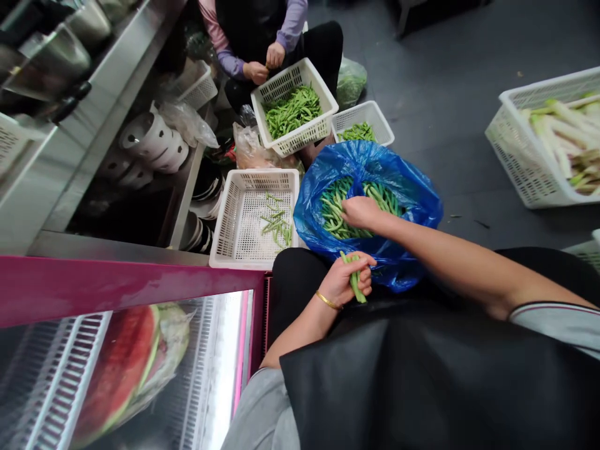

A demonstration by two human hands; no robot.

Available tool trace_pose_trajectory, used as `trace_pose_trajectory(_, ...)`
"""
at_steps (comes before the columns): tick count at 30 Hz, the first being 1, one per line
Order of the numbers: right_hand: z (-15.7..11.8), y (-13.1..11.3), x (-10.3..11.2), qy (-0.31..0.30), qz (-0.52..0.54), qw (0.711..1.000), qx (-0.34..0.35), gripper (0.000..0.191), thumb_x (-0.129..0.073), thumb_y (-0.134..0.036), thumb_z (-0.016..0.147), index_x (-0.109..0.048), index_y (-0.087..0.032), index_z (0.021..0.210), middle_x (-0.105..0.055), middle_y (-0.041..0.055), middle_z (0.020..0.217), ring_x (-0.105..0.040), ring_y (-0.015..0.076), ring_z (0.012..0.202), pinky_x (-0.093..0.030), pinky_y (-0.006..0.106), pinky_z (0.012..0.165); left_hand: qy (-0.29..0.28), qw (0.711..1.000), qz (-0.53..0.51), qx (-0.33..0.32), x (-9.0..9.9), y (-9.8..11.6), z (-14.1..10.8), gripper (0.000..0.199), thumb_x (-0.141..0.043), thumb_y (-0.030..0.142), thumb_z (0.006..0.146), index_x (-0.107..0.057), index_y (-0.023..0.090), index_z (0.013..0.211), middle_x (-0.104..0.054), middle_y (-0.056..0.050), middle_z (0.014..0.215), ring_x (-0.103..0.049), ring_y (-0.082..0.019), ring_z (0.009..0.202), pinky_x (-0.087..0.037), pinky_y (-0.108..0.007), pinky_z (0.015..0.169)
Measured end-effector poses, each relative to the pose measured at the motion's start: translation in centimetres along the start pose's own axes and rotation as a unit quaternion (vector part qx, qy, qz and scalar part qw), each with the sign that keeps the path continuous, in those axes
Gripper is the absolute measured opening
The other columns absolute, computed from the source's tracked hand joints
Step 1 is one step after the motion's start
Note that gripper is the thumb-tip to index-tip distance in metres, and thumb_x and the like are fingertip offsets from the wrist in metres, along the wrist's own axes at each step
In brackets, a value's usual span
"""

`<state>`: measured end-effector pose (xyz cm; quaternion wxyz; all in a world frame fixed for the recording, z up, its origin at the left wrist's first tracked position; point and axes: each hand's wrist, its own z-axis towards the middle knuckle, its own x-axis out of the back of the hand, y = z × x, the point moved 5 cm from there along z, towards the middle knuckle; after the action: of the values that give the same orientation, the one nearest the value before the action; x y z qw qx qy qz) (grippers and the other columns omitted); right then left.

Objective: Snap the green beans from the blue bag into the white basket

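Green beans (332, 212) in blue bag (412, 181) and baskets (304, 140)

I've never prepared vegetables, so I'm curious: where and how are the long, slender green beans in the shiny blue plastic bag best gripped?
Probably from above, through the open mouth of the blue plastic bag, where the right hand reaches. I'd pinch a few green beans around their middles: they're slender and lie heaped together, with the bag's sides around them.
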<state>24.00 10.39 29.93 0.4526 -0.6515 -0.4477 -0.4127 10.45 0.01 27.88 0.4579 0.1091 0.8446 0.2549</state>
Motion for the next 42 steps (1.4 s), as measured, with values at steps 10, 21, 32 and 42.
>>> trace_pose_trajectory(10, -18.0, 6.2, 2.8, 0.125, 0.525, 0.841, -0.027, 0.031, -0.065, -0.048, 0.078, -0.072, -0.020, 0.089, -0.073, 0.0045, 0.073, -0.070, 0.0206, 0.066, -0.058, 0.034, 0.066, 0.052, 0.994, -0.055, -0.080, -2.4, 0.6, 3.6, 0.042, -0.076, 0.039, 0.070, -0.065, 0.012, 0.100, -0.055, 0.003, 0.062, -0.031, -0.001, 0.038, -0.024, -0.018, 0.039)
trace_pose_trajectory(21, -18.6, 6.5, -5.7, -0.111, 0.166, 0.971, 0.131, 0.017, -0.062, -0.031, 0.076, -0.069, -0.018, 0.084, -0.070, 0.0079, 0.081, -0.066, 0.0223, 0.070, -0.047, 0.030, 0.058, 0.057, 0.972, 0.169, -0.154, -4.1, 1.4, 1.5, 0.032, -0.073, 0.043, 0.070, -0.066, 0.013, 0.079, -0.062, 0.000, 0.057, -0.037, -0.002, 0.035, -0.028, -0.019, 0.038)
trace_pose_trajectory(32, -16.5, 3.3, 2.7, 0.192, 0.394, 0.895, 0.088, 0.030, -0.055, -0.046, 0.085, -0.069, -0.020, 0.087, -0.067, 0.0072, 0.075, -0.060, 0.0175, 0.064, -0.047, 0.030, 0.062, 0.139, 0.982, 0.106, -0.076, -0.6, -0.2, 1.5, 0.029, -0.071, 0.038, 0.066, -0.059, 0.012, 0.066, -0.050, 0.005, 0.046, -0.038, -0.004, 0.033, -0.032, -0.019, 0.037)
trace_pose_trajectory(42, -17.7, 1.0, 0.0, 0.094, 0.490, 0.861, 0.100, 0.030, -0.053, -0.045, 0.087, -0.066, -0.019, 0.087, -0.068, 0.0055, 0.072, -0.061, 0.0157, 0.058, -0.050, 0.029, 0.059, 0.189, 0.980, -0.004, -0.066, 1.5, 0.6, 2.6, 0.039, -0.071, 0.044, 0.072, -0.044, 0.016, 0.072, -0.059, 0.001, 0.057, -0.055, -0.009, 0.045, -0.044, -0.019, 0.044)
